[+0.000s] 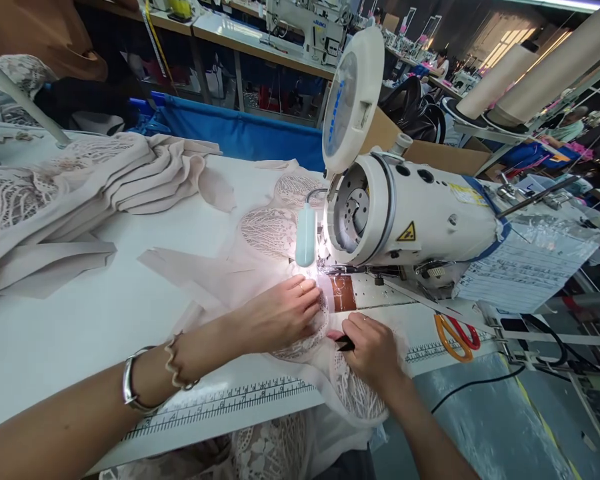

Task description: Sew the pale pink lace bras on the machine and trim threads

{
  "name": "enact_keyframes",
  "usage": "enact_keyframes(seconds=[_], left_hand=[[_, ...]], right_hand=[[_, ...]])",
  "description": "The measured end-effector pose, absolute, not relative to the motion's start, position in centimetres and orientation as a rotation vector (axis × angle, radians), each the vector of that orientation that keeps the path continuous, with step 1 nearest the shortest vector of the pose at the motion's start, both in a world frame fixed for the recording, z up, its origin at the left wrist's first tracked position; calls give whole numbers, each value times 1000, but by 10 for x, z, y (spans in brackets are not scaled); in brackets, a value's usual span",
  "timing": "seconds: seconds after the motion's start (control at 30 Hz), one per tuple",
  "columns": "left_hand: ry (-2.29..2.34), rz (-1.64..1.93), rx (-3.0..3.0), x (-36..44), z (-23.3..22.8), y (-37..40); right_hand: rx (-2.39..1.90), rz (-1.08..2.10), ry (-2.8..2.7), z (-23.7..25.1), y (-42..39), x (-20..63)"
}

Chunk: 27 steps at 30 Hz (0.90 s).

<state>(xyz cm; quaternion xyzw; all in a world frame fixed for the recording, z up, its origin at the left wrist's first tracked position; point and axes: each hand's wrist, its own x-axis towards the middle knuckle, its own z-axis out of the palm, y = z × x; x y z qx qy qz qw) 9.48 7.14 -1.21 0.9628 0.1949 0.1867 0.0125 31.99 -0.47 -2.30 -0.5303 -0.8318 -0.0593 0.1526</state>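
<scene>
My left hand (283, 313) lies flat on pale pink lace fabric (270, 230), pressing it to the white table just left of the needle area of a white sewing machine (405, 213). My right hand (373, 350) pinches the lace edge near the table's front and holds a small black tool (344, 344) between its fingers. The machine's lamp lights the fabric under the presser foot. A bracelet and a bangle sit on my left wrist.
A heap of beige fabric and lace (75, 187) lies at the table's left. Orange-handled scissors (455, 335) rest right of the machine bed. A printed paper sheet (525, 263) hangs on the machine's right. Ruler tape (220, 403) runs along the table's front edge.
</scene>
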Motion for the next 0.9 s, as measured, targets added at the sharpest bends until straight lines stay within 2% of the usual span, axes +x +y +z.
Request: enact_keyframes(seconds=[0.17, 0.37, 0.57, 0.77, 0.9], left_hand=[[495, 575, 2955, 96, -12, 76], [478, 571, 2918, 95, -7, 78], [567, 573, 2887, 92, -8, 80], [611, 553, 2963, 89, -13, 84], [631, 526, 3044, 87, -15, 85]], right_hand=[[-1726, 10, -2501, -7, 27, 330], [-1855, 49, -2711, 8, 47, 320], [-1850, 44, -2693, 9, 55, 315], [-1670, 11, -2661, 1, 57, 322], [-1733, 24, -2674, 3, 58, 322]])
